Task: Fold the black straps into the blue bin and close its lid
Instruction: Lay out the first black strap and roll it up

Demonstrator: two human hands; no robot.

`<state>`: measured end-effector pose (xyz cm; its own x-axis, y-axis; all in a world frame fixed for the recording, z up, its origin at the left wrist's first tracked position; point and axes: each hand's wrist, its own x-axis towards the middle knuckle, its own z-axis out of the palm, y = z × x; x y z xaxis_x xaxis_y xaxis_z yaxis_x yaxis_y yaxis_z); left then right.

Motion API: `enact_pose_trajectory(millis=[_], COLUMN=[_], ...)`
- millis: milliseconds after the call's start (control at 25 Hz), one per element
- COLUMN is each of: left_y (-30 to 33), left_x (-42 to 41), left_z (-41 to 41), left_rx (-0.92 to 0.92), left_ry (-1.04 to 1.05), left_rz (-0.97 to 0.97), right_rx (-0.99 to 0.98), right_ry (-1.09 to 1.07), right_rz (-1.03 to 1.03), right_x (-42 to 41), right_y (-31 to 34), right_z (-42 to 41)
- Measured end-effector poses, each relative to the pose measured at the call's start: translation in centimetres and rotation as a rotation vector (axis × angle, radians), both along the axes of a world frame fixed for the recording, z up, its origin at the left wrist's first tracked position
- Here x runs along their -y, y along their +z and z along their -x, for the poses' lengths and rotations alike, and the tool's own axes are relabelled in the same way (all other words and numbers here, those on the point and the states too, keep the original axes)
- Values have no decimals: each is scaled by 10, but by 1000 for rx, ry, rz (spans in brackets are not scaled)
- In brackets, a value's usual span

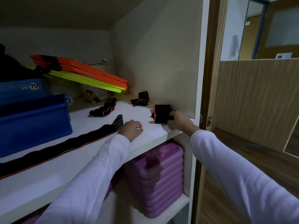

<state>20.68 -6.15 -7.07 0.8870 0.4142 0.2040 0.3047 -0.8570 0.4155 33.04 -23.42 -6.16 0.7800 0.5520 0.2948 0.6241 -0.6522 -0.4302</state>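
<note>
On the white shelf (84, 120) stands the open blue bin (34, 120) at the left. A long black strap with orange edging (53, 151) lies unrolled across the shelf front, and my left hand (131, 129) rests curled by its striped end. My right hand (178, 120) grips a folded black strap (161, 113) near the shelf's right front corner. Two more bunched black straps lie behind: one (105, 108) mid-shelf, one (140, 99) against the cabinet wall. The bin's lid is not identifiable.
Orange and yellow flat bars (84, 73) lean at the back of the shelf. A blue box marked 70 (22, 88) sits behind the bin. Purple stacked plastic items (158, 180) fill the shelf below. The wooden cabinet door (252, 101) stands open at the right.
</note>
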Motion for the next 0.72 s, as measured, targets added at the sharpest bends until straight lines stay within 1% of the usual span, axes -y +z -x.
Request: enact_pose_trajectory(millis=[80, 120, 160, 240, 320, 400, 480, 560, 600, 640, 680, 720], left_y=[-2, -2, -2, 1, 7, 12, 13, 11, 11, 11, 10, 10], left_x=[0, -1, -1, 1, 1, 0, -2, -6, -6, -6, -6, -6], left_z=[0, 0, 0, -1, -1, 1, 6, 11, 14, 17, 18, 20], left_rx=[2, 16, 55, 185, 287, 294, 266, 249, 239, 234, 231, 233], left_ry=[-2, 4, 15, 45, 84, 99, 64, 8, -7, -13, -15, -16], left_rz=[1, 36, 117, 385, 599, 683, 694, 751, 787, 810, 828, 844], right_rx=[-15, -40, -71, -109, -104, -144, -309, -440, -457, -435, -376, -290], right_ry=[35, 65, 98, 173, 253, 351, 427, 402, 346, 269, 183, 103], right_rz=[-8, -18, -30, -43, -2, 40, -47, -249, -348, -416, -436, -400], right_x=[2, 2, 3, 1, -5, -12, -17, -20, -21, -21, -19, -18], right_y=[6, 9, 12, 19, 22, 22, 20, 20, 20, 20, 19, 19], right_z=[8, 11, 14, 23, 32, 41, 48, 46, 43, 39, 34, 30])
